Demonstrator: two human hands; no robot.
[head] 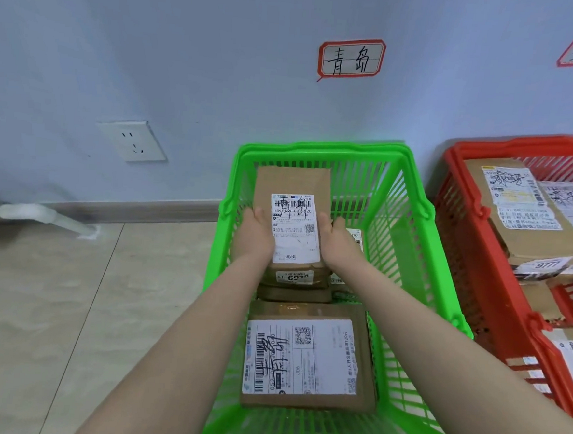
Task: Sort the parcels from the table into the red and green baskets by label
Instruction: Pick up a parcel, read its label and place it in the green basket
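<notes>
- Both hands, left [255, 236] and right [339, 242], grasp a parcel [293, 197] by its sides.
- Green basket [411, 205] surrounds them; another parcel [306, 357] lies below the wrists.
- Red basket [462, 208] stands right of the right hand.

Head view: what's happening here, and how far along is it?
A person holds a small brown parcel with both hands, the left hand and right hand gripping its sides, over the green basket, just above other parcels stacked there. A larger labelled parcel lies nearer in the same basket. The red basket to the right already holds several parcels. The held parcel has not been let go yet.
</notes>
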